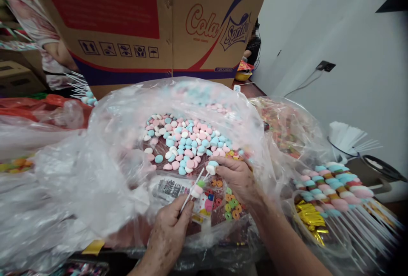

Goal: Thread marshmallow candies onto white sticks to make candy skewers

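My left hand [174,220] is closed around white sticks [193,189]. Threaded on one are a pink-and-white candy [196,191] and a green piece [201,183]. My right hand [237,180] pinches a blue-and-white marshmallow candy [211,167] at the stick's upper end; whether the stick has pierced it I cannot tell. Just beyond lies a heap of pink, blue and white marshmallow candies [188,142] in a large clear plastic bag [108,110]. Beneath my hands are ring-shaped gummies [232,203] in green, orange and red, beside a printed packet [172,186].
A tall Cola/Sprite cardboard box [165,61] stands behind the bag. To the right are finished-looking candy skewers [338,186], gold twist ties [310,216], a bundle of white sticks [347,138] and another candy bag [283,125]. A person's arm [59,52] shows at far left.
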`<state>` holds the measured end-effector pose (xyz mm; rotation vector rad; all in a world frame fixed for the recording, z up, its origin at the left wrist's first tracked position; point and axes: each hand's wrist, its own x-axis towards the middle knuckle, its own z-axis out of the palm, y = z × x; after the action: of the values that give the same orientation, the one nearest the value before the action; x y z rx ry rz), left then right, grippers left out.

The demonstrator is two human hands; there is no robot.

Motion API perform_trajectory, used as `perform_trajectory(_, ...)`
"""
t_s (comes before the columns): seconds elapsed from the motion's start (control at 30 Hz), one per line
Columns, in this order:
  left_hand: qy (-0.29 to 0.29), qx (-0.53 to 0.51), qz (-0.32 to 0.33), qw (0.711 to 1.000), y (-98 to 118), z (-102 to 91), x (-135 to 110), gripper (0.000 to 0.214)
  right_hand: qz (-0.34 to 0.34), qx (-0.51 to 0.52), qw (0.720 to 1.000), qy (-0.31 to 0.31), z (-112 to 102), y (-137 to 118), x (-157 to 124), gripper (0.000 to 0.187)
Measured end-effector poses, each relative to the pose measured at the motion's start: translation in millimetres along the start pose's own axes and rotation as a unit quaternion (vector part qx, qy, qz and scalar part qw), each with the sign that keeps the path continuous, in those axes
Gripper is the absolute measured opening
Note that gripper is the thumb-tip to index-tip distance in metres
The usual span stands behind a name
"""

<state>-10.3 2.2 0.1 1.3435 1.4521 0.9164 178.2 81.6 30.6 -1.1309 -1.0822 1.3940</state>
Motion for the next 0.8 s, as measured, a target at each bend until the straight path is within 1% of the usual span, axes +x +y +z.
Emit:
perform_trajectory(0.1, 0.001, 0.0, -0.002, 1.0, 1, -0.2, 0, 0.032, -0.046, -0.113, 0.993, -0.005, -2, -1, -5, 0.028)
perform_trajectory(0.2, 0.008, 0.01, 0.001, 1.0, 0, 1.0, 0, 0.032, -0.105, -0.231, 0.967, -0.015, -1, -2, -10, 0.032)
perform_trajectory(0.27, 0.017, 0.018, 0.006, 1.0, -3, 2.4, 0, 0.032, -0.14, -0.282, 0.949, -0.022, 2, 0, -12, 0.035)
perform_trajectory(0.37, 0.031, 0.028, 0.02, 0.999, -10, 4.6, 1, 0.034, -0.172, -0.316, 0.933, -0.023, 5, 5, -15, 0.037)
perform_trajectory(0.53, 0.04, 0.029, 0.033, 0.998, -17, 5.2, 0, 0.036, -0.198, -0.328, 0.923, -0.037, 9, 5, -21, 0.034)
perform_trajectory(0.67, 0.046, 0.025, 0.028, 0.998, -17, 3.5, 0, 0.037, -0.247, -0.36, 0.898, -0.05, 14, 5, -28, 0.036)
perform_trajectory(0.8, 0.037, 0.002, 0.026, 0.999, -14, 1.2, 2, 0.035, -0.248, -0.393, 0.881, -0.084, 25, 12, -36, 0.038)
